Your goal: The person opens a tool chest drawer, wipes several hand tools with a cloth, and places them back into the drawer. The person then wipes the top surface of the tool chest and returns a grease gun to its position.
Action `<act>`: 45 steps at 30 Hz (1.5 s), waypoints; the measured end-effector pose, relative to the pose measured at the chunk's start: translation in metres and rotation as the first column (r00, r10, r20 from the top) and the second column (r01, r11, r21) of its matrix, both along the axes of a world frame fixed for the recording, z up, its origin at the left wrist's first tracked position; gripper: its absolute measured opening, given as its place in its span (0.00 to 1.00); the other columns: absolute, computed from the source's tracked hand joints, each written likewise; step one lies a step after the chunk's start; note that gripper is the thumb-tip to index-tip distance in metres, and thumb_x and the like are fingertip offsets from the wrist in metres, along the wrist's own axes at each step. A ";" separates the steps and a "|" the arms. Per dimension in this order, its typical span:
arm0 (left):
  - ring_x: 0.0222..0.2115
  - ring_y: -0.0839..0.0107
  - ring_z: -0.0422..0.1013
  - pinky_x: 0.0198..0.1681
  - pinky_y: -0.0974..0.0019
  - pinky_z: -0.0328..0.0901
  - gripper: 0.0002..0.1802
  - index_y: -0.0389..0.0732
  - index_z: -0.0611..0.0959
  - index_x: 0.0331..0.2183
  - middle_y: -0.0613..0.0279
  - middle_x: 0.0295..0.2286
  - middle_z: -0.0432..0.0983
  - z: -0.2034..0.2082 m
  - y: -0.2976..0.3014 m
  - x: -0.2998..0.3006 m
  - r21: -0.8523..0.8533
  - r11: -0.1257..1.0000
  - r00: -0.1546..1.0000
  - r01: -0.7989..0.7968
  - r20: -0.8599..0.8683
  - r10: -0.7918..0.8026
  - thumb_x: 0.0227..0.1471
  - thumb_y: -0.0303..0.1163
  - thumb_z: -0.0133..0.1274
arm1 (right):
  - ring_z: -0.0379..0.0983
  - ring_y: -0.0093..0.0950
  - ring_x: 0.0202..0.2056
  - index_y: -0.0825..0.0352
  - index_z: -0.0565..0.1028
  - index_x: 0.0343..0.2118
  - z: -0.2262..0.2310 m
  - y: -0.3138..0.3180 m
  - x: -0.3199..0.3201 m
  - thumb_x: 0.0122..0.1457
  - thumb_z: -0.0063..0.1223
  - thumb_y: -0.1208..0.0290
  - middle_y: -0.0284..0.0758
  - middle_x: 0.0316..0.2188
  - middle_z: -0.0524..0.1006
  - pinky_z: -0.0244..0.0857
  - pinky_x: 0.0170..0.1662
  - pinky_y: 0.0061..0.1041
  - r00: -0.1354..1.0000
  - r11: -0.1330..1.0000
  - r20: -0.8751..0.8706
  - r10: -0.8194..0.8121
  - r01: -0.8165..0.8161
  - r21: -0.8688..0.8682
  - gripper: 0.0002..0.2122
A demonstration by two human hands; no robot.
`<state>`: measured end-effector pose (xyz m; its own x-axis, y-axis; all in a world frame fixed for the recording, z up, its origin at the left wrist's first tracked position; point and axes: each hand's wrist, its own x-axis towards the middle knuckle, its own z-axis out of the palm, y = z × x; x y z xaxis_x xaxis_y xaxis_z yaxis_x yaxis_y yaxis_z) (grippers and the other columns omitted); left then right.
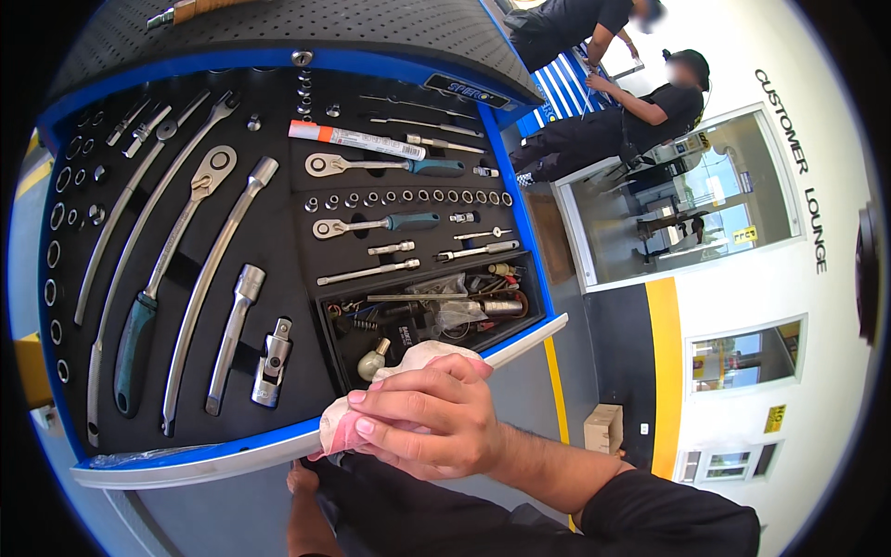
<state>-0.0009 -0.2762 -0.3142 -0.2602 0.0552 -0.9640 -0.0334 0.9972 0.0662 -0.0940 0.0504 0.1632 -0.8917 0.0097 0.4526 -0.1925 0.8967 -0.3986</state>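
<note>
My right hand (432, 418) is closed around a crumpled pinkish-beige cloth (336, 429), just above the front edge of an open tool drawer (213, 464). Part of the cloth bulges out past the knuckles, close to the drawer's corner compartment. Below the drawer front is my left hand (302, 477), its fingers mostly hidden, so I cannot tell whether they hold anything. In the compartment nearest my right hand lie a light bulb (374, 359), a spring, a plastic bag and several small loose parts. Black foam holds a long teal-handled ratchet (139, 343) and a universal joint (271, 364).
Sockets, extension bars and two smaller ratchets (385, 165) sit in foam slots. A white and orange tube (357, 139) lies across the tools. At the upper right, two people in dark clothes (659, 102) work by another blue cabinet. A cardboard box (603, 429) rests by the wall.
</note>
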 end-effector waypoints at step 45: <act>0.40 0.57 0.79 0.46 0.58 0.73 0.15 0.36 0.83 0.44 0.51 0.41 0.82 0.476 -0.092 -0.287 0.874 0.479 0.043 0.075 -0.483 0.875 0.60 0.36 0.60 | 0.73 0.29 0.37 0.55 0.86 0.42 0.018 -0.160 -0.134 0.59 0.68 0.62 0.26 0.32 0.75 0.66 0.41 0.34 0.982 0.974 -0.040 0.187 -0.180 0.139 0.10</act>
